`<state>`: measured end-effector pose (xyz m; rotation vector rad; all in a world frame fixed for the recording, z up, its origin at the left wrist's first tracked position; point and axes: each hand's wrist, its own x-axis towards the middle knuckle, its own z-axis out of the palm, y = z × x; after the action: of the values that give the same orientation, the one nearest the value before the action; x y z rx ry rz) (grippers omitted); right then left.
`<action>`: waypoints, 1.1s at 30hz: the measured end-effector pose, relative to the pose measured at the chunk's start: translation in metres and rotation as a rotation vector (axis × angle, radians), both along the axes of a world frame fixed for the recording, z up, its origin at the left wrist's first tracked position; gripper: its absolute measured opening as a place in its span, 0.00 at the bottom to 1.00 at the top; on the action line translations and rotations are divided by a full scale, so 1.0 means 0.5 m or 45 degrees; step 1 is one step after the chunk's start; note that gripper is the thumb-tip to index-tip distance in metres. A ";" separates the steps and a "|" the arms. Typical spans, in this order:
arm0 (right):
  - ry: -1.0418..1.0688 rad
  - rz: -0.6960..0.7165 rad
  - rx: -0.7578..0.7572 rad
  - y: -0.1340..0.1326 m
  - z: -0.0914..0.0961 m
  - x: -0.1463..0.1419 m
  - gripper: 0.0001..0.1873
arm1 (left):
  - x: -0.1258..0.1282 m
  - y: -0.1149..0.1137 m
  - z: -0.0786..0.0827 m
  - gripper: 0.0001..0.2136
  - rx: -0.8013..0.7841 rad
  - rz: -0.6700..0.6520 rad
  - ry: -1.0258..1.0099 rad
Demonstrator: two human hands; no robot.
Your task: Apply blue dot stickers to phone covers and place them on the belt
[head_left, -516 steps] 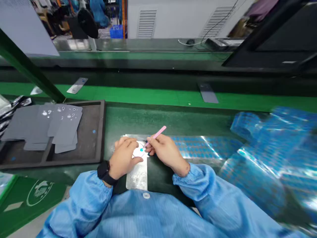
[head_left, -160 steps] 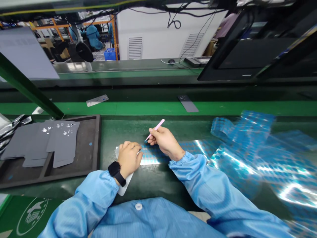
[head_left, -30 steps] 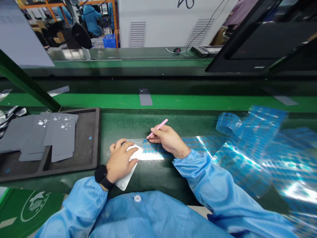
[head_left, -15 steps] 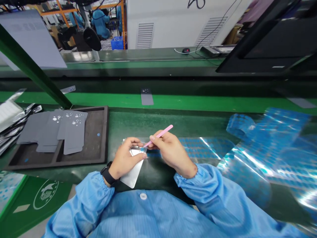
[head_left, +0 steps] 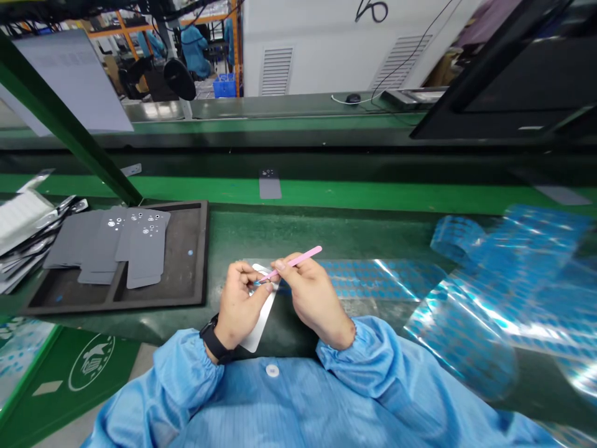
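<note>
A pair of pink tweezers (head_left: pixel 303 256) is pinched in my right hand (head_left: pixel 317 297), slanting down to the left. Its tips reach the fingertips of my left hand (head_left: pixel 240 306), where a small blue sticker (head_left: pixel 257 283) shows. My left thumb and fingers are closed around that spot, partly hiding the sticker. Under my left hand lies a whitish flat panel with rounded corners (head_left: pixel 259 328), tilted on the bench; the hand covers much of it. Right behind my right hand, a clear sheet with rows of blue stickers (head_left: pixel 373 279) lies flat.
At left, a dark divided tray (head_left: pixel 186 292) holds grey panels with holes (head_left: pixel 147 249). Packaged pieces (head_left: pixel 28 230) are piled beyond it. Loose blue sticker sheets (head_left: pixel 480 311) spread at right. One grey panel (head_left: pixel 270 185) lies on the green ledge; a green post (head_left: pixel 74 124) rises at left.
The tweezers have tipped flatter, and their tips have shifted left and slightly down to my left fingertips. My left fingers have curled in from the panel to the small blue sticker.
</note>
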<state>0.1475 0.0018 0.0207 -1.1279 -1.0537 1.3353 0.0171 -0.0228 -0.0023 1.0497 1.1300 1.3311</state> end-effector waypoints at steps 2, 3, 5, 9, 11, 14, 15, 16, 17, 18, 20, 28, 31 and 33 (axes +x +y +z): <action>0.047 -0.007 -0.013 -0.002 0.003 -0.007 0.13 | 0.000 -0.001 0.003 0.18 -0.011 0.001 -0.010; 0.079 -0.005 -0.021 -0.004 0.006 -0.011 0.14 | 0.001 -0.001 0.005 0.18 -0.010 0.004 -0.005; 0.144 0.024 -0.044 -0.008 0.012 -0.020 0.14 | 0.002 -0.002 0.010 0.18 0.005 -0.003 0.020; 0.231 0.083 -0.070 -0.011 0.032 -0.028 0.14 | -0.003 -0.005 0.017 0.16 0.042 -0.082 0.123; 0.224 0.040 -0.049 -0.006 0.040 -0.020 0.14 | -0.020 -0.003 0.016 0.14 0.055 -0.081 0.265; 0.084 -0.043 -0.012 0.006 0.040 0.006 0.15 | -0.063 0.004 0.013 0.10 0.119 -0.019 0.656; 0.012 -0.061 -0.019 0.010 0.035 0.015 0.15 | -0.078 0.007 0.012 0.08 0.160 -0.009 0.795; -0.061 -0.073 -0.042 0.014 0.028 0.024 0.16 | -0.091 0.008 0.011 0.07 0.206 -0.023 0.918; -0.125 -0.077 -0.079 0.017 0.020 0.031 0.17 | -0.101 0.009 0.010 0.07 0.256 -0.058 1.021; -0.170 -0.074 -0.125 0.019 0.012 0.036 0.18 | -0.107 0.009 0.009 0.07 0.300 -0.103 1.108; -0.203 -0.045 -0.216 0.022 -0.003 0.039 0.19 | -0.108 0.005 0.006 0.09 0.352 -0.211 1.261; -0.241 -0.009 -0.388 0.024 -0.010 0.033 0.15 | -0.055 -0.036 -0.007 0.14 0.350 -0.238 1.720; -0.238 0.015 -0.408 0.025 -0.011 0.033 0.14 | -0.045 -0.043 -0.009 0.13 0.375 -0.172 1.748; -0.231 0.041 -0.404 0.026 -0.013 0.031 0.13 | -0.041 -0.043 -0.008 0.14 0.363 -0.182 1.753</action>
<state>0.1632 0.0149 0.0144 -1.4961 -1.0146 1.4822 -0.0035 -0.0445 -0.0061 2.3494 1.7633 0.5172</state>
